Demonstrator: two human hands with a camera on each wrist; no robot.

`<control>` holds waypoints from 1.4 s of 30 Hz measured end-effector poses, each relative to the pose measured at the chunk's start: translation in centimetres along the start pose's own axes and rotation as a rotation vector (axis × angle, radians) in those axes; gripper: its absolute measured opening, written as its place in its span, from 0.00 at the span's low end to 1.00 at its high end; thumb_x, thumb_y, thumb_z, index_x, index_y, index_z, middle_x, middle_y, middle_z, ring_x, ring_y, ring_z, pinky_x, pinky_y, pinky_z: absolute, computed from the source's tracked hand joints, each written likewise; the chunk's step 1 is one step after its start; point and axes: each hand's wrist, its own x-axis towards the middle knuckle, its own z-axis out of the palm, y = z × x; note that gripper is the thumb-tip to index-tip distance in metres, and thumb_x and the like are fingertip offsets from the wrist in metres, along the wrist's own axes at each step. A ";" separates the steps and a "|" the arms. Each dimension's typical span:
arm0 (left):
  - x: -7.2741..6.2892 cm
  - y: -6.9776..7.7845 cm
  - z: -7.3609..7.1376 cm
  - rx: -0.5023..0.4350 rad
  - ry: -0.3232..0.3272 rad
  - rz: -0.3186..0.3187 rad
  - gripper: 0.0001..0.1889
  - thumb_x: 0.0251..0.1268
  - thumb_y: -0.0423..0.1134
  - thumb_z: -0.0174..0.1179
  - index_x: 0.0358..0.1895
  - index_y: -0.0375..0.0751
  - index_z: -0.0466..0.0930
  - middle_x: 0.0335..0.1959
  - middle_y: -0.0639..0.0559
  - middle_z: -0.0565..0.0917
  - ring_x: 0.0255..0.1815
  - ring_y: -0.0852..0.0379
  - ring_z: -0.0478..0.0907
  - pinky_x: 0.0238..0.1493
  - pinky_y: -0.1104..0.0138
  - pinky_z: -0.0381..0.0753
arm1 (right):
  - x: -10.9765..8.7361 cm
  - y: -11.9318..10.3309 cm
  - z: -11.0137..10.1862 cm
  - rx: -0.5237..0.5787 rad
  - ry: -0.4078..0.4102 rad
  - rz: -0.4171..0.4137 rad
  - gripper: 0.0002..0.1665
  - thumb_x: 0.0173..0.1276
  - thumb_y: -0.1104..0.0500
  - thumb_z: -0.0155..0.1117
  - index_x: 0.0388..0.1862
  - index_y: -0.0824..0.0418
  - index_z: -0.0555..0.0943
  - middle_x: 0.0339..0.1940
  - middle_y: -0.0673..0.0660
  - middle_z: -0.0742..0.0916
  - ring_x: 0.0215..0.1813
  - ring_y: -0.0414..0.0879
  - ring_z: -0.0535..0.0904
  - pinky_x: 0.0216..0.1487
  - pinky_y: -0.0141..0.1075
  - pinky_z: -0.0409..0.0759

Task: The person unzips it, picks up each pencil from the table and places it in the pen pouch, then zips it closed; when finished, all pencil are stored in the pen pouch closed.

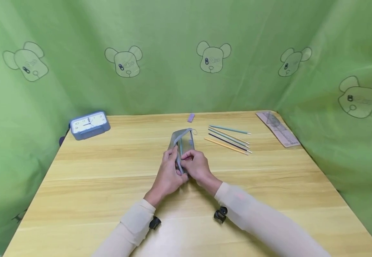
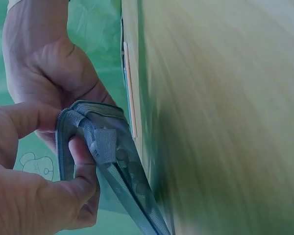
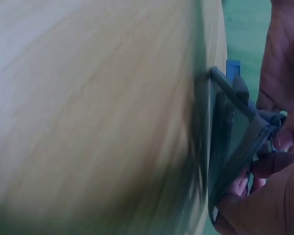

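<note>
A grey-blue mesh pencil case [image 1: 187, 141] lies lengthwise in the middle of the table, its zipped mouth gaping. A thin teal strip shows inside the opening. My left hand [image 1: 168, 174] grips the case's left side near the close end. In the left wrist view, the thumb and a finger of that left hand [image 2: 44, 181] pinch the zipper edge [image 2: 64, 142]. My right hand [image 1: 199, 166] holds the opposite edge at the near end with bent fingers. Its fingertips are partly hidden by the case and the left hand in the right wrist view.
Right of the case, several pencils [image 1: 229, 132] lie fanned out, with light tips to the right. A purple eraser [image 1: 190, 117] sits near the back edge. A clear ruler set [image 1: 277, 128] lies at the back right, and a blue clock [image 1: 90, 125] stands at the back left.
</note>
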 end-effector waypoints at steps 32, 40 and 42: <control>0.1 -0.5 -2.4 -0.073 0.077 -0.100 0.56 0.54 0.23 0.70 0.87 0.34 0.50 0.83 0.37 0.61 0.58 0.45 0.76 0.48 0.66 0.88 | 4.5 4.8 -11.1 -0.581 0.011 -0.285 0.25 0.71 0.68 0.63 0.67 0.68 0.80 0.65 0.70 0.82 0.68 0.66 0.78 0.72 0.61 0.80; -0.1 -0.8 -2.5 -0.082 0.068 -0.109 0.57 0.52 0.21 0.71 0.87 0.35 0.50 0.82 0.37 0.62 0.57 0.46 0.76 0.50 0.63 0.90 | 5.3 6.6 -15.1 -0.759 -0.019 -0.302 0.29 0.67 0.70 0.60 0.68 0.71 0.79 0.72 0.77 0.77 0.73 0.77 0.72 0.76 0.71 0.71; -0.1 -0.8 -2.6 -0.081 0.068 -0.109 0.57 0.52 0.21 0.71 0.87 0.35 0.51 0.82 0.37 0.62 0.56 0.46 0.76 0.50 0.64 0.90 | 5.4 6.9 -15.6 -0.778 -0.029 -0.296 0.30 0.67 0.70 0.61 0.69 0.71 0.79 0.72 0.77 0.76 0.72 0.77 0.72 0.75 0.71 0.72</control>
